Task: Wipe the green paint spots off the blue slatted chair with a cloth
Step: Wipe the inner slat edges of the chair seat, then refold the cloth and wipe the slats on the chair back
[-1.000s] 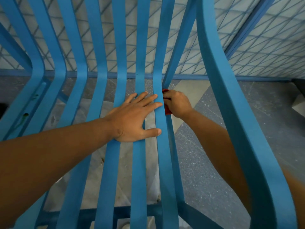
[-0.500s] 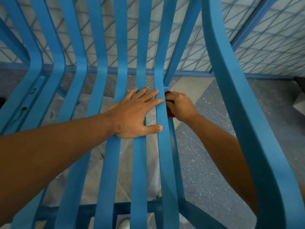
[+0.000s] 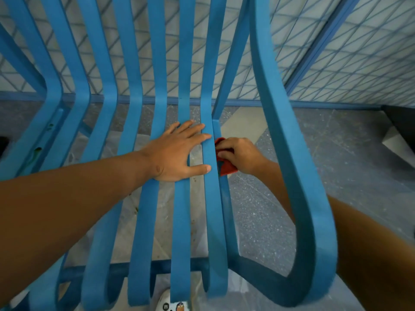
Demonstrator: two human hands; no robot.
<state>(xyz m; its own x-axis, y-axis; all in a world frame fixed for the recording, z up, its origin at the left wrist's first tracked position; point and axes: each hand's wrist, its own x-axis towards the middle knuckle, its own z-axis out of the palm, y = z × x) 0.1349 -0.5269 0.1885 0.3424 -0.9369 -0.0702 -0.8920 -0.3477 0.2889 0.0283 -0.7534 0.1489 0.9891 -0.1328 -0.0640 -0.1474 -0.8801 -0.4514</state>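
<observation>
The blue slatted chair fills the view from above. My left hand lies flat with straight fingers across the middle seat slats. My right hand reaches under the right armrest and grips a red cloth, which is held against the outer side of the rightmost seat slat. Green paint spots show on the frame at the far left, near the seat's bend.
A grey speckled floor and a pale sheet show through the slats. A wall of diamond-pattern tiles with blue trim stands behind the chair. A shoe tip shows at the bottom edge. A dark object sits at the right.
My right hand has slid the red cloth down the side of the rightmost slat, toward me. More of the cloth shows now. My left hand stays flat on the slats.
</observation>
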